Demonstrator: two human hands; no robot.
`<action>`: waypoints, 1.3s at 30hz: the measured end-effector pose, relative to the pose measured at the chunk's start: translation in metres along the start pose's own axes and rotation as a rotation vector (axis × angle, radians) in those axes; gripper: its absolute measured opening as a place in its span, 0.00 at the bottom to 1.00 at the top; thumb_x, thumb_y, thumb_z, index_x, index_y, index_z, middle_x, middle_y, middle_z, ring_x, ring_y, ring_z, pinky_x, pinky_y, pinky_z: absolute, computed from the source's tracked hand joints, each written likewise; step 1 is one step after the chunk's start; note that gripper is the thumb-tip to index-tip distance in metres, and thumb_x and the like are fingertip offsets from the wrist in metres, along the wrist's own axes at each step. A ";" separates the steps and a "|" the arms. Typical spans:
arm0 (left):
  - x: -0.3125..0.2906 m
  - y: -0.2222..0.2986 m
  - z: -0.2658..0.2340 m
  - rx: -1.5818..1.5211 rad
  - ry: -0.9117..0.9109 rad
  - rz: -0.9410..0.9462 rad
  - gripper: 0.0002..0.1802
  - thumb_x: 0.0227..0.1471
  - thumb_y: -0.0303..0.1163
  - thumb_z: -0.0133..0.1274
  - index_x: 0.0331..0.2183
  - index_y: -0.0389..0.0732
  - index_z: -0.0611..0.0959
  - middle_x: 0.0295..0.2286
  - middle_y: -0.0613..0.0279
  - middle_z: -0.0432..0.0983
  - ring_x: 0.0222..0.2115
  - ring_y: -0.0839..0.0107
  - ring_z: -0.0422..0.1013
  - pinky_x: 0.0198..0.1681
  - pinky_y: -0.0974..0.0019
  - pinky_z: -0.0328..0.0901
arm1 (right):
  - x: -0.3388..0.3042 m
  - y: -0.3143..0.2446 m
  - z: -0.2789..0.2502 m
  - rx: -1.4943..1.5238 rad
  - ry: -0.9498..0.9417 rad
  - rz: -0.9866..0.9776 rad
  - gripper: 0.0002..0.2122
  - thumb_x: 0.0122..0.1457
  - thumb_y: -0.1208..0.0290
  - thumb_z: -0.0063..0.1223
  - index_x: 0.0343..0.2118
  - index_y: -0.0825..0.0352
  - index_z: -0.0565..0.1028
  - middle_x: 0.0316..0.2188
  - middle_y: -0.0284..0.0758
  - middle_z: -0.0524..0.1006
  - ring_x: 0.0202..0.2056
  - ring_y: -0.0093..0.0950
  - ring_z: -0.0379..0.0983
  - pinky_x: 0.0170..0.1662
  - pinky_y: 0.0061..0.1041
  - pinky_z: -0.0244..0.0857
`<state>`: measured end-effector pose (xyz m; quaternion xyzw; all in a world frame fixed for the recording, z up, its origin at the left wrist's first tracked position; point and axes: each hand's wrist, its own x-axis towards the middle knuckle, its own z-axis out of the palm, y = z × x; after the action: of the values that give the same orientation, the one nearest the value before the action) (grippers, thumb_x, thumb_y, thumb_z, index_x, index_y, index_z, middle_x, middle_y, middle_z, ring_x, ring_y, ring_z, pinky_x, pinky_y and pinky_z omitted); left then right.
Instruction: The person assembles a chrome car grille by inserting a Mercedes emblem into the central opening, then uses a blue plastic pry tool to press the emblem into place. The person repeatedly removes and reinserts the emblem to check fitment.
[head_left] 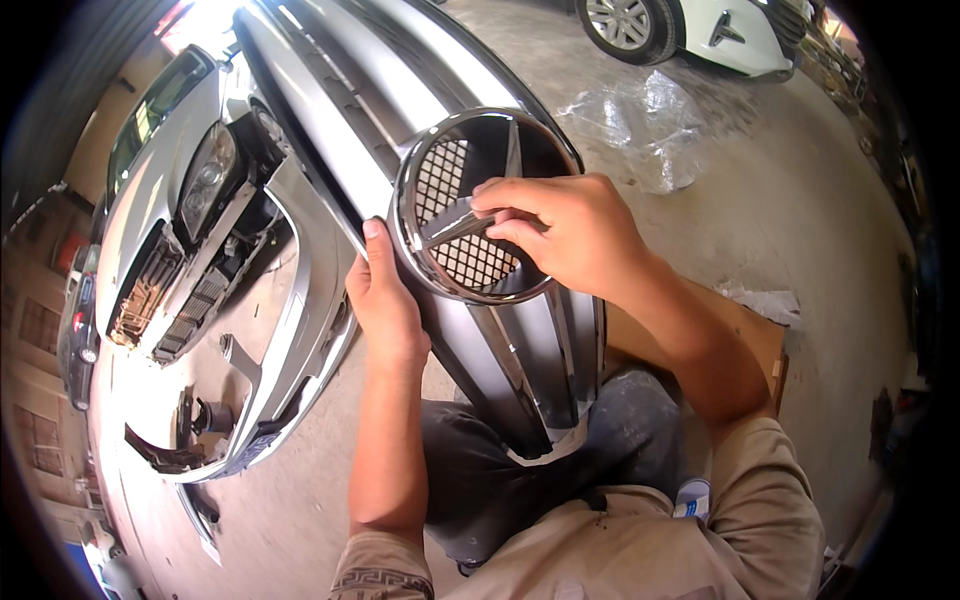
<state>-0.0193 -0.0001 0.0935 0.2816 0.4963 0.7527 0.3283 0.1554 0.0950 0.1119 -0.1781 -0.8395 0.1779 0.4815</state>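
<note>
A silver car grille with chrome slats stands tilted across my lap. On it sits a round emblem with a chrome ring, star-like arms and black mesh between them. My left hand grips the grille's left edge just beside the ring, thumb on top and the other fingers mostly hidden beneath. Over the emblem's middle, my right hand has its thumb and fingers closed in a pinch on the arm that points to the lower left. The right hand covers part of the emblem.
To the left stands a silver car with its front end exposed, and a removed bumper lies beside it. Clear plastic wrap is on the floor beyond the grille. A flat cardboard piece lies by my right arm. A white car stands farther off.
</note>
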 end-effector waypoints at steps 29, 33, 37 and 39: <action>0.003 -0.007 -0.006 0.044 0.044 -0.012 0.25 0.68 0.50 0.47 0.34 0.36 0.81 0.28 0.68 0.77 0.27 0.82 0.67 0.31 0.74 0.63 | -0.005 0.000 0.006 -0.069 0.057 -0.044 0.12 0.51 0.77 0.67 0.40 0.63 0.81 0.34 0.33 0.84 0.30 0.32 0.82 0.32 0.26 0.76; 0.009 -0.011 -0.009 -0.037 0.006 -0.032 0.26 0.69 0.49 0.45 0.41 0.33 0.82 0.34 0.60 0.81 0.32 0.74 0.75 0.38 0.70 0.70 | -0.002 -0.005 0.006 -0.093 0.065 -0.111 0.12 0.53 0.75 0.65 0.41 0.62 0.81 0.40 0.35 0.83 0.34 0.35 0.82 0.37 0.29 0.76; 0.009 -0.006 -0.010 -0.034 0.009 -0.063 0.27 0.69 0.49 0.44 0.44 0.32 0.81 0.38 0.56 0.82 0.35 0.71 0.78 0.40 0.68 0.72 | -0.003 -0.009 0.001 -0.141 0.037 -0.137 0.13 0.55 0.76 0.63 0.44 0.63 0.81 0.47 0.37 0.82 0.38 0.37 0.82 0.41 0.31 0.77; 0.009 -0.006 -0.010 -0.039 -0.013 -0.069 0.27 0.69 0.49 0.43 0.45 0.32 0.81 0.38 0.56 0.82 0.34 0.71 0.78 0.40 0.67 0.72 | -0.005 -0.008 -0.002 -0.170 0.014 -0.165 0.14 0.55 0.78 0.63 0.46 0.64 0.80 0.48 0.36 0.81 0.41 0.36 0.82 0.43 0.30 0.77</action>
<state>-0.0311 0.0034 0.0857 0.2627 0.4889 0.7486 0.3628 0.1579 0.0860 0.1130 -0.1499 -0.8601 0.0647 0.4834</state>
